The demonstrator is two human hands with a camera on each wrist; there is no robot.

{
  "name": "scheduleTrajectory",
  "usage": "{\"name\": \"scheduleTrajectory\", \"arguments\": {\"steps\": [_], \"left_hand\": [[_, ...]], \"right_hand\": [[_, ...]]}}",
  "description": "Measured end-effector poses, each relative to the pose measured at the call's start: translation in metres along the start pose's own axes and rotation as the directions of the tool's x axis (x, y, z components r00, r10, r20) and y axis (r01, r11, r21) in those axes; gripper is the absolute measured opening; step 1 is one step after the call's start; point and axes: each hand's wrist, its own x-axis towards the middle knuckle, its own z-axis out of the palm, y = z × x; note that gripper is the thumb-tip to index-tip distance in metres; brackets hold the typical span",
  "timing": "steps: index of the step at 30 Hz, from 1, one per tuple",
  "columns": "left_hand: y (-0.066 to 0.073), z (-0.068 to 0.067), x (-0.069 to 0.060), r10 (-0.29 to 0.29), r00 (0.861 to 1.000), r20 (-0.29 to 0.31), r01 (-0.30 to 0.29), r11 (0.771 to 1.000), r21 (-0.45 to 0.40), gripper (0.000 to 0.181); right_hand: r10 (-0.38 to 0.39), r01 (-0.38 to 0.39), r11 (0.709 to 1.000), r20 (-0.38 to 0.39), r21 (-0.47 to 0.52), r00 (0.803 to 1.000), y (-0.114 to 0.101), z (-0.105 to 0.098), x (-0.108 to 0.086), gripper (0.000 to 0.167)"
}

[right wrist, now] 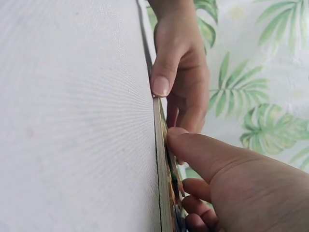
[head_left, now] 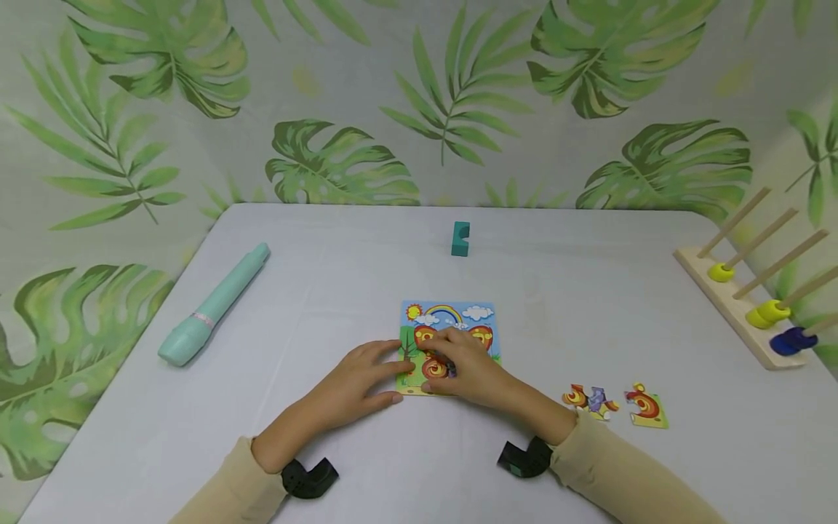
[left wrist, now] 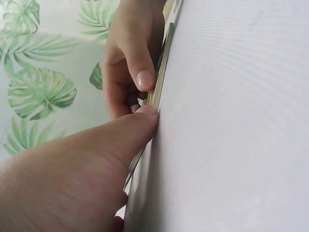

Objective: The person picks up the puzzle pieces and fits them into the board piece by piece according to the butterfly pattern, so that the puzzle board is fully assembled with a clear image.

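Note:
A square jigsaw puzzle board (head_left: 448, 308) with a sun, rainbow and butterfly wings lies flat on the table. Over its lower middle, my right hand (head_left: 473, 370) has its thumb and bent fingers around a puzzle piece with a red-orange swirl (head_left: 435, 367); the palm hides part of the picture. At the board's left edge rests my left hand (head_left: 356, 382), fingers spread and fairly straight, fingertips on the board, thumb by its lower corner. Edge-on in the right wrist view, the board (right wrist: 158, 145) shows beneath the right thumb.
Two loose puzzle pieces, one with purple (head_left: 592, 402) and one with a red swirl (head_left: 647, 407), lie right of the board. A teal block (head_left: 460, 239) stands behind it. A mint-green tube-shaped object (head_left: 216, 306) lies left. A wooden peg stand with beads (head_left: 740, 306) is at right.

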Motion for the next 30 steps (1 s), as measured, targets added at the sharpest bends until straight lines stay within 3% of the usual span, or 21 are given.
{"name": "scheduleTrajectory", "arguments": {"steps": [6,12,24,30], "left_hand": [[0.0,-0.001,0.001,-0.014,1.0,-0.008,0.014,1.0,-0.01,0.042],[0.002,-0.002,0.001,-0.007,1.0,-0.021,0.007,1.0,-0.013,0.043],[0.0,-0.005,0.002,0.078,0.997,0.0,-0.078,0.995,0.058,0.034],[0.001,-0.008,0.007,0.105,0.994,0.019,-0.106,0.992,0.061,0.033]], "right_hand": [[0.014,-0.014,0.998,0.011,0.062,1.0,0.002,-0.002,-0.002,0.049],[-0.003,0.003,0.998,0.001,0.058,1.0,0.002,-0.002,-0.002,0.037],[0.015,-0.016,0.999,0.021,0.047,1.0,0.001,0.0,0.0,0.039],[0.038,-0.051,0.991,0.108,0.122,0.993,-0.003,-0.012,-0.004,0.044]]}}
